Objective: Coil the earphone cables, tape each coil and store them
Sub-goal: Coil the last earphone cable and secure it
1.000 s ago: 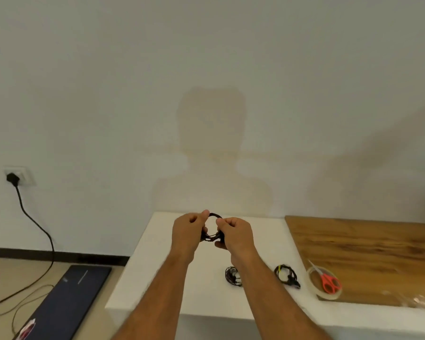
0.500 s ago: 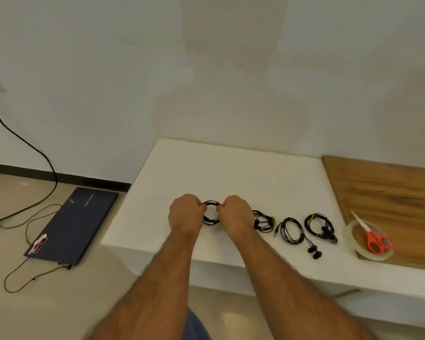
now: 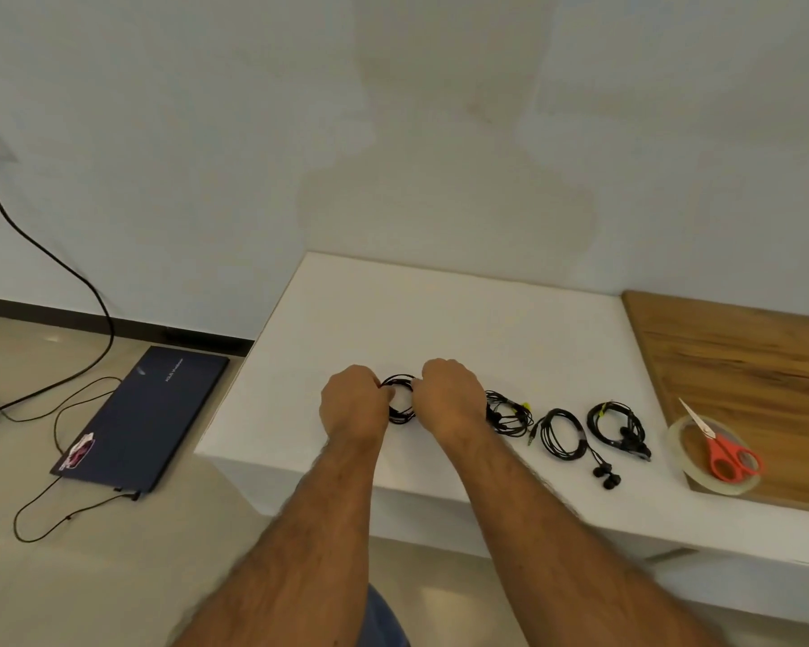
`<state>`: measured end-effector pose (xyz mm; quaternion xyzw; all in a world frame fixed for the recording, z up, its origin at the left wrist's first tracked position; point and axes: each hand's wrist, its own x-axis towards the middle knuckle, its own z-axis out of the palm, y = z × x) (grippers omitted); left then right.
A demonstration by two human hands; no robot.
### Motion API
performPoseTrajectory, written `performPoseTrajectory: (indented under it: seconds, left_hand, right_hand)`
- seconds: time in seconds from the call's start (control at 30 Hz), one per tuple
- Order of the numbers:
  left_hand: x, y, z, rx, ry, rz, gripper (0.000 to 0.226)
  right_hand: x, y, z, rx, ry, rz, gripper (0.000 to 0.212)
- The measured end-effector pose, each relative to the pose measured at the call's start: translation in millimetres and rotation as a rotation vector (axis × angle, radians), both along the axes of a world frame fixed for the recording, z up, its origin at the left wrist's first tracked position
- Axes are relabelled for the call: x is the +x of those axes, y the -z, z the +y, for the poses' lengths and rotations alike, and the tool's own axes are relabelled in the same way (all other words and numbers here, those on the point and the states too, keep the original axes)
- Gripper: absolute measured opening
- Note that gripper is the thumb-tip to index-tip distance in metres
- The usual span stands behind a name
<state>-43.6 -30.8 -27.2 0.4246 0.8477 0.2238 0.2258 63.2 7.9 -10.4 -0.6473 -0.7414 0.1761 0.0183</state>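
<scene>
Both hands curled on one black earphone coil (image 3: 400, 400), low over the white table (image 3: 440, 319) near its front edge: left hand (image 3: 352, 403) gripping the coil's left side, right hand (image 3: 449, 401) gripping the right; fingertips hidden under the knuckles. Three more coils in a row to the right: second coil (image 3: 509, 413) just beside the right hand, third coil (image 3: 562, 434), fourth coil (image 3: 619, 427). Tape roll (image 3: 687, 464) with red scissors (image 3: 727, 455) lying across it on the wooden board (image 3: 743, 366), well apart from the held coil. Step judged: coil formed, taping not yet done. Advice: keep loops stacked flat, pinch with one hand only, free the other for tape, wrap snugly across all strands, avoid crushing earbuds.
</scene>
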Motion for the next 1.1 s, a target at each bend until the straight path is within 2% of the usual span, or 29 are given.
performPoseTrajectory:
  seconds: [0.13, 0.23, 0.33, 0.47, 0.7, 0.97, 1.1]
  left_hand:
    - [-3, 0, 0, 0.004, -0.012, -0.004, 0.031]
    - [-4, 0, 0, 0.023, -0.033, -0.008, 0.036]
    - [-2, -1, 1, 0.039, -0.014, -0.011, 0.031]
    - [-2, 1, 1, 0.078, 0.007, -0.043, 0.048]
    - [-14, 5, -1, 0.077, 0.000, -0.252, 0.041]
    - [-11, 12, 2, 0.056, -0.019, -0.179, 0.021]
    - [-9, 12, 3, 0.030, -0.028, -0.140, 0.012]
  right_hand:
    - [0, -5, 1, -0.006, 0.003, 0.006, 0.013]
    - [1, -5, 2, -0.003, 0.011, 0.043, 0.018]
    - [0, -6, 2, 0.010, 0.005, 0.066, 0.025]
    - [0, -7, 2, 0.025, 0.016, 0.089, 0.026]
    - [3, -9, 9, -0.033, 0.035, 0.110, 0.020]
    - [4, -4, 21, -0.148, 0.046, 0.110, 0.023]
    - [4, -4, 27, -0.198, 0.028, 0.149, 0.018]
